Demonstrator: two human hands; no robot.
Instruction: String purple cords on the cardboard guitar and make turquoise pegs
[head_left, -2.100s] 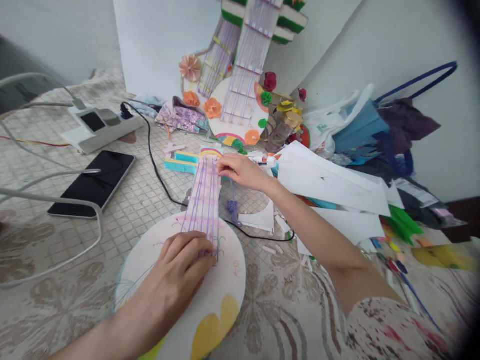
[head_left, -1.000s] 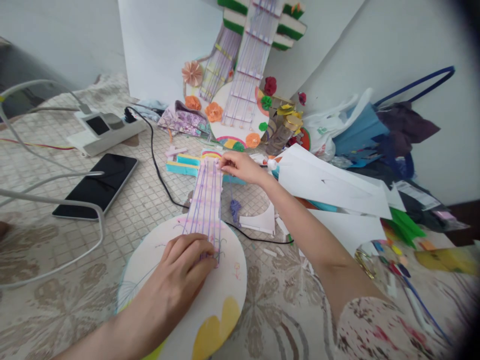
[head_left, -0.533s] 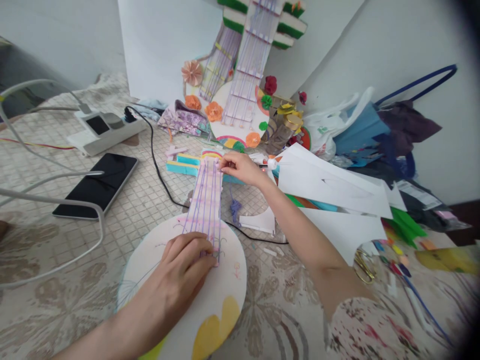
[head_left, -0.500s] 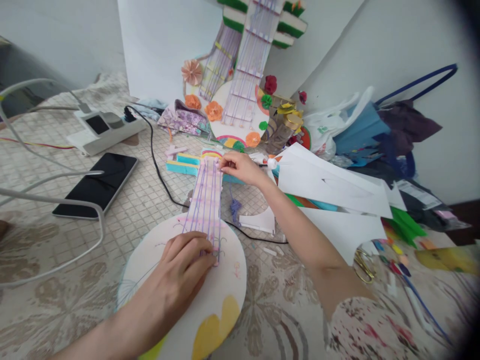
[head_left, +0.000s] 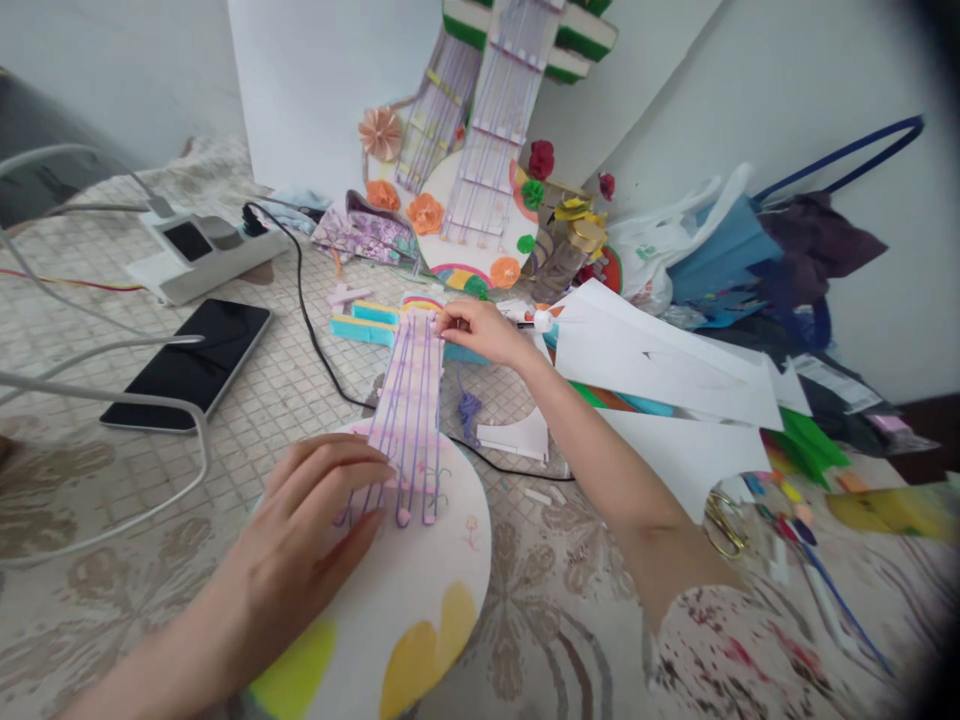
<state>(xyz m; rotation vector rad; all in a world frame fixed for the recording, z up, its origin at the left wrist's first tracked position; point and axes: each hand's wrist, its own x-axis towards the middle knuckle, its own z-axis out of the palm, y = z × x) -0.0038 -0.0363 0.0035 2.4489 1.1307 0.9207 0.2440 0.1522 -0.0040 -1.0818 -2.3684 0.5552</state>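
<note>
Board, probably card or foam, seems to make up the toy guitar (head_left: 431, 570), so it should feel light and fairly stiff across its flat body. The neck (head_left: 407, 388) looks narrower and likelier to bend. Its purple yarn strings (head_left: 428, 420) would be the fragile part: soft, easily snagged, perhaps easily pulled loose at their ends. The body's rim or the neck's sides seem the safest places to take hold.

The guitar lies on the patterned tablecloth (head_left: 532, 610), directly before the person, neck pointing away. Its white, rounded body carries fine plant drawings, a yellow petal-like shape (head_left: 427, 645) and a lime patch (head_left: 296, 665). The neck is pale pink; turquoise pegs (head_left: 364, 330) jut sideways near its far end, below a rainbow arc (head_left: 422, 303).

The left hand (head_left: 296, 525) is over the strings' lower end, fingers loosely bent, thumb apart from them; contact is unclear. The right hand (head_left: 484, 332) is at the neck's far right edge, fingertips gathered; whether they close on a string is hidden. Beside the neck lies a yarn tangle (head_left: 469, 408).
</note>
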